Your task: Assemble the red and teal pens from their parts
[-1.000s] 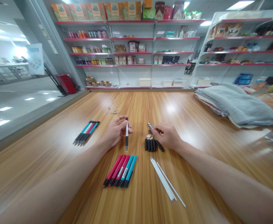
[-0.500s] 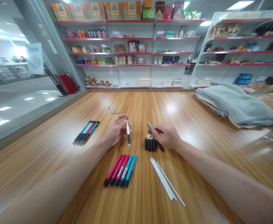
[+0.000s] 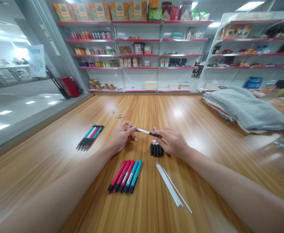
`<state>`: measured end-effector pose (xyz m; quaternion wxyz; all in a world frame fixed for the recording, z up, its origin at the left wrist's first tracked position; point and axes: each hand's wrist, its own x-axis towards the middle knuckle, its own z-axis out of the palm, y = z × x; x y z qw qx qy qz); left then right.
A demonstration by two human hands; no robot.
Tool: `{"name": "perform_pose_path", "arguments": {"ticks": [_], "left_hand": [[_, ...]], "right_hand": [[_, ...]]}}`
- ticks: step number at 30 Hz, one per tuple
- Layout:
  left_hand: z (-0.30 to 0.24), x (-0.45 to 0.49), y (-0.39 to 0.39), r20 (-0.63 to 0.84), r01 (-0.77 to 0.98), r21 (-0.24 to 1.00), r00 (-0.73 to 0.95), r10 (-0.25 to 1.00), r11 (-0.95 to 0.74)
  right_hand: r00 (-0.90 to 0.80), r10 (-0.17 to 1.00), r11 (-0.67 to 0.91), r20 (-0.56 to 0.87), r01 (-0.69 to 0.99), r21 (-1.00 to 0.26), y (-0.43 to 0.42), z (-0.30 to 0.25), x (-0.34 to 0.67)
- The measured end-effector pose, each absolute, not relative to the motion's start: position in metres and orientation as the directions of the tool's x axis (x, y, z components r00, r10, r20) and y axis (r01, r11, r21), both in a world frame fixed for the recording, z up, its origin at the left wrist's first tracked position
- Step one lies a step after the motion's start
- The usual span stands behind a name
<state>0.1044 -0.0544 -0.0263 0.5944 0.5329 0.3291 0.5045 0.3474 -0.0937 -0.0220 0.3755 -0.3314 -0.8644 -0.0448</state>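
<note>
A white pen (image 3: 143, 131) with a black grip lies nearly level between my hands. My left hand (image 3: 120, 137) pinches its left end, and my right hand (image 3: 174, 140) closes on its black right end. Several black pen grips (image 3: 156, 150) stand in a row just below my right hand, with small white and metal parts (image 3: 154, 141) partly hidden behind its fingers. Nearer to me are pink and blue pen barrels (image 3: 127, 176) side by side. White ink refills (image 3: 169, 186) lie to their right. Several whole pens (image 3: 89, 137) form a row at the left.
A loose thin loop (image 3: 120, 116) and a small shiny piece (image 3: 113, 111) lie farther back on the wooden table (image 3: 142, 105). Folded striped cloth (image 3: 246, 106) is piled at the right. Stocked shelves (image 3: 137, 68) stand behind the table.
The white pen has turned from upright to nearly level. My right hand has left the small metal parts and taken hold of the pen's black end.
</note>
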Motion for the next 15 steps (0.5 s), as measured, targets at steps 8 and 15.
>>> {"name": "perform_pose_path", "arguments": {"ticks": [8,15], "left_hand": [[-0.0284,0.1050,-0.0541,0.157,-0.183,0.977,0.294,0.943,-0.106],[-0.0301,0.1042,-0.0524,0.169,-0.191,0.973,0.230,0.958,-0.126]], "right_hand": [[-0.386,0.609,0.690,0.693,0.689,-0.223,-0.0900,-0.0239,0.3506],[-0.406,0.595,0.703,0.693,0.681,-0.205,-0.0877,-0.0244,0.3498]]}}
